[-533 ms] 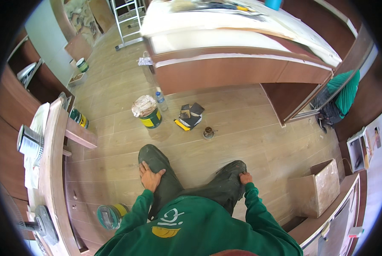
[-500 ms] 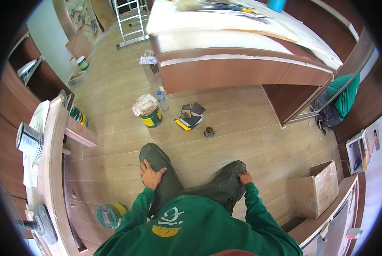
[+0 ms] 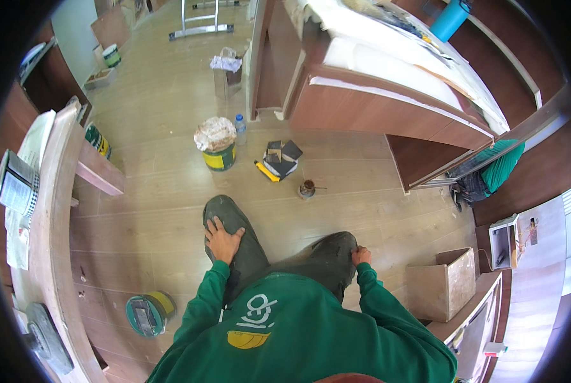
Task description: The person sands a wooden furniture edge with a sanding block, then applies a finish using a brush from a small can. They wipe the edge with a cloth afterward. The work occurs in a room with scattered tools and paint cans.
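My left hand (image 3: pixel 225 240) rests with fingers spread on my left trouser leg (image 3: pixel 221 207), just above the knee. At the outer side of the other knee, my right hand (image 3: pixel 361 255) is closed, its curled fingers against the dark right trouser leg (image 3: pixel 333 250). On the floor ahead stand a small tin with a brush-like handle (image 3: pixel 306 189) and a pile of dark sandpaper pieces (image 3: pixel 282 153) beside a yellow-handled tool (image 3: pixel 267 171). Further left are a green bucket with a whitish crumpled covering (image 3: pixel 219 157) and a plastic water bottle (image 3: pixel 240 127).
A wooden bench (image 3: pixel 46 255) bearing a tin (image 3: pixel 17 185) runs along my left, with a green paint can (image 3: pixel 150 314) on the floor near it. An open wooden box (image 3: pixel 448 284) stands at right. Ahead is a wooden cabinet (image 3: pixel 375 108); a green-sleeved person (image 3: pixel 502 166) shows at its right, perhaps reflected.
The view has shifted, so the cabinet sits further right and the ladder higher. Both hands keep their places on my legs.
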Action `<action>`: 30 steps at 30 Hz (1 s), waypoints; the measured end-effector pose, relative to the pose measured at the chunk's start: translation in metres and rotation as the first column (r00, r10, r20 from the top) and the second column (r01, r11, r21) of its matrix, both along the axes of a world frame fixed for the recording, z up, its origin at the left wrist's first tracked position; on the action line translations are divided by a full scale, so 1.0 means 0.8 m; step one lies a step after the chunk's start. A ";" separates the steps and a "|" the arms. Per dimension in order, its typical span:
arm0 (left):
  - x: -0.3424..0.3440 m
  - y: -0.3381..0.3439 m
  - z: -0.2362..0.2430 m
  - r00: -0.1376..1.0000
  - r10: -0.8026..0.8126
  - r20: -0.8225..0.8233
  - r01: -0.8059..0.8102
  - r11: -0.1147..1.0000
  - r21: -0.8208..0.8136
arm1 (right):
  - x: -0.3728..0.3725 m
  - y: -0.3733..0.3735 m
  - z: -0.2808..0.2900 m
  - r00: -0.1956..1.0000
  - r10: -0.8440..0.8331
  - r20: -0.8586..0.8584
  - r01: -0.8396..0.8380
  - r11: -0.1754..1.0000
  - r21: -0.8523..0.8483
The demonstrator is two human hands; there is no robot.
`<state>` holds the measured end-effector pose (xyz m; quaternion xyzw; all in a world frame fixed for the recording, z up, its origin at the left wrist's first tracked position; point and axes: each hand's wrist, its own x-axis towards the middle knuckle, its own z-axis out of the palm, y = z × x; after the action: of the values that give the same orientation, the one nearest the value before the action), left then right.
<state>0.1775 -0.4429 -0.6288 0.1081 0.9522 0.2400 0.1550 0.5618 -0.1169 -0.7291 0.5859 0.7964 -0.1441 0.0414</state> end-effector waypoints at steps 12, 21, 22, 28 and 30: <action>-0.022 -0.024 -0.013 0.992 0.104 0.073 -0.111 0.989 0.098 | -0.039 -0.006 -0.001 1.000 0.001 -0.021 -0.001 1.000 0.020; -0.038 0.084 0.124 0.960 0.042 -0.278 0.218 0.515 0.829 | -0.042 -0.010 0.012 0.982 -0.111 -0.154 0.104 0.993 -0.053; -0.036 0.107 0.160 0.940 0.055 -0.337 0.283 0.423 0.861 | -0.041 -0.013 0.012 0.979 -0.103 -0.175 0.097 0.994 -0.042; -0.069 0.193 0.288 0.868 -0.032 -0.495 0.479 0.315 0.819 | -0.031 -0.026 0.009 0.966 -0.114 -0.234 0.095 0.991 -0.090; -0.094 0.210 0.306 0.849 -0.049 -0.527 0.516 0.296 0.804 | -0.032 -0.035 0.015 0.957 -0.111 -0.269 0.092 0.992 -0.084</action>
<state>0.1020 -0.2748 -0.3838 0.3942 0.6177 0.6740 -0.0938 0.5361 -0.1448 -0.7171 0.5987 0.7577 -0.2534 -0.0557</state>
